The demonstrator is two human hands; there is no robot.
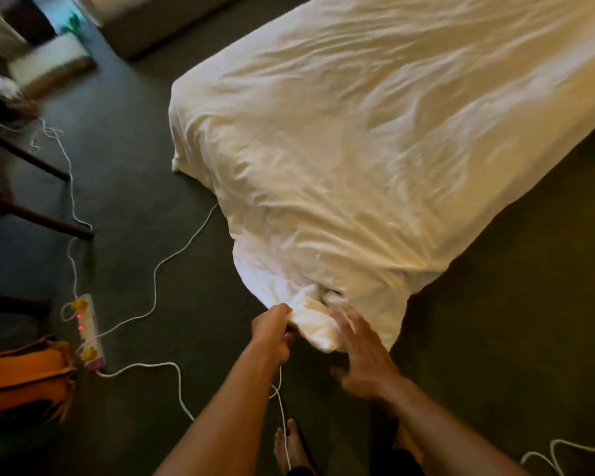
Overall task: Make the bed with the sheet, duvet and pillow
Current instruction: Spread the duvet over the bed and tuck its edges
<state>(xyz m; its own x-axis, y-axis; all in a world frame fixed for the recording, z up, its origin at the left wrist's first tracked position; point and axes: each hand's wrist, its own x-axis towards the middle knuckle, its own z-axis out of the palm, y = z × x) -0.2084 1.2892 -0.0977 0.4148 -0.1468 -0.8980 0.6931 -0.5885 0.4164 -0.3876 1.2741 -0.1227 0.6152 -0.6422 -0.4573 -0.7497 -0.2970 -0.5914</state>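
At the near corner of the bed, the left hand [272, 333] pinches a bunched fold of the white duvet [375, 159], its fingers curled round the cloth. The right hand [364, 359] is just beside that corner, fingers spread and straight, reaching toward the fold; whether they touch the cloth is hard to tell. Wrinkled and cream-white, the duvet lies spread over the low bed and hangs down its near end to the dark carpet [145, 187]. Bare feet [289, 444] stand on the carpet below the arms. A white power strip [90, 333] with red lights lies to the left, and thin white cables [172, 259] trail from it across the floor, one running toward the bed. An orange bag [24, 376] sits at the left edge, beside dark chair legs [45, 221].
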